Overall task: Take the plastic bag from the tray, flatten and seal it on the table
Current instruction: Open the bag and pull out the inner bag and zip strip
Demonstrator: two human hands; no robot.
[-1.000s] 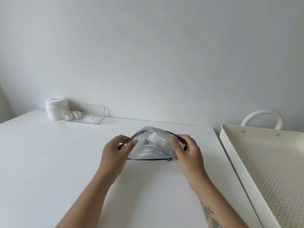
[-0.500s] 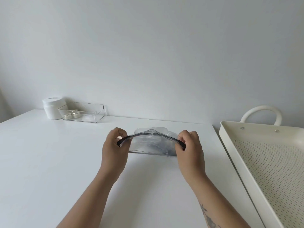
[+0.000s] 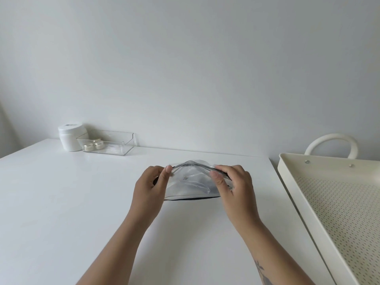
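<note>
A clear plastic bag (image 3: 192, 185) with a dark zip strip along its top and a dark bottom edge sits on the white table (image 3: 61, 202) in the middle of the view. Its top edge bows upward between my hands. My left hand (image 3: 150, 188) pinches the bag's left top corner between thumb and fingers. My right hand (image 3: 234, 186) pinches the right top corner the same way. The bag's bottom edge rests on the table. The cream perforated tray (image 3: 308, 202) lies to the right of the table, with no bag in it.
A white jar (image 3: 71, 137) and a clear plastic box (image 3: 115, 142) holding two small pale items stand at the table's back left by the wall. The tray has a white loop handle (image 3: 331, 146) at its far end. The table's right edge runs close to the tray.
The bag has tipped so its face shows toward me again. Both hands shifted slightly right and keep pinching the top corners, with the zip edge still bowed up.
</note>
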